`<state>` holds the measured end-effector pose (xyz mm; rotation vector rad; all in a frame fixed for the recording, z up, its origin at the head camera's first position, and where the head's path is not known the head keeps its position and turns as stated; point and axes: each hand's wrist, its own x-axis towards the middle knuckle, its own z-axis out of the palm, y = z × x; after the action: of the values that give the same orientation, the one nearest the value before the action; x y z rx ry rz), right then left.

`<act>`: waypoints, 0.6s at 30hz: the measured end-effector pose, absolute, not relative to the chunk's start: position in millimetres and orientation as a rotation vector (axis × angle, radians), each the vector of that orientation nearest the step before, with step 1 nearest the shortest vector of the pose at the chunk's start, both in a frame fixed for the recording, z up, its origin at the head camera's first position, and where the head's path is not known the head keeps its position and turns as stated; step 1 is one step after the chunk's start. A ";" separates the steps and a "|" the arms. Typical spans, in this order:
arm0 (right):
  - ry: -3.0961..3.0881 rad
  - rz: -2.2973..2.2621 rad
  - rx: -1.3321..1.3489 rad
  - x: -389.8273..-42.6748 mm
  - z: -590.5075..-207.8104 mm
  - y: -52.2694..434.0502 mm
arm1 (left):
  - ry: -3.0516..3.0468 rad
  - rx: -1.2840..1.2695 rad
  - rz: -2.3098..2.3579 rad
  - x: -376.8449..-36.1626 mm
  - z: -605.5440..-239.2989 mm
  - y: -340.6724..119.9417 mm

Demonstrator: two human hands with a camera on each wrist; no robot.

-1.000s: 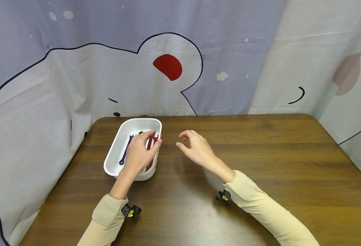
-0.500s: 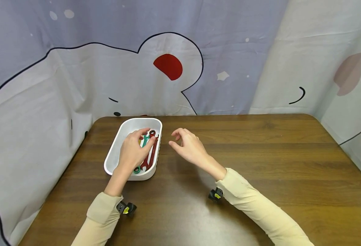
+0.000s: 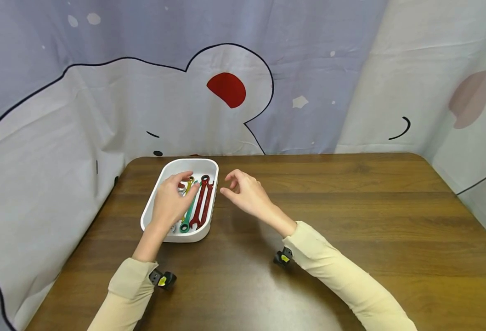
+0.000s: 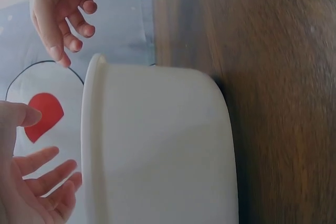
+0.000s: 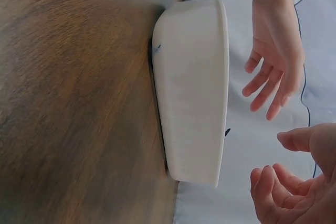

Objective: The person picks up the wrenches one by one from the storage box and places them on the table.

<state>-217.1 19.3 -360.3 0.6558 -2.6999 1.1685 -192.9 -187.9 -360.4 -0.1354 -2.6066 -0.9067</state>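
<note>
My left hand (image 3: 169,202) hovers open-fingered over the white tub (image 3: 156,204) at the worktop's (image 3: 350,207) ten o'clock, hiding some wrenches (image 3: 199,202); my right hand (image 3: 245,195), loosely curled, holds nothing.

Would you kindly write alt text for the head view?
A left hand hovers open over colored wrenches in a white tray on a wooden table; the right hand hangs loosely curled beside the tray.

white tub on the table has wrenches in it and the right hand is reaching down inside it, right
Not quite. It is the left hand that is over and inside the white tub with the wrenches; the right hand hovers beside the tub, above the table. The head view shows it.
</note>
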 end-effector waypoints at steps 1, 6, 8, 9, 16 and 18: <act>-2.701 1.178 0.654 -218.0 -360.6 18.6 | -2.606 -0.131 -0.911 -193.1 -360.3 -189.3; -2.717 1.255 0.627 -221.1 -362.5 15.0 | -2.615 -0.104 -0.935 -195.2 -360.3 -196.5; -2.728 1.289 0.610 -221.6 -363.8 13.8 | -2.616 -0.086 -0.937 -196.0 -360.6 -199.8; -2.733 1.302 0.601 -221.5 -364.6 13.4 | -2.617 -0.075 -0.934 -196.0 -360.6 -201.4; -2.753 1.359 0.569 -223.8 -370.3 11.0 | -2.592 -0.017 -0.920 -196.8 -362.8 -212.7; -2.755 1.391 0.563 -225.2 -371.3 10.2 | -2.580 0.006 -0.936 -197.8 -363.9 -215.6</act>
<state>-225.2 10.2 -371.3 0.5629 -2.7553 1.3911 -197.8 -215.6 -363.9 0.0055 -2.5796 -0.9355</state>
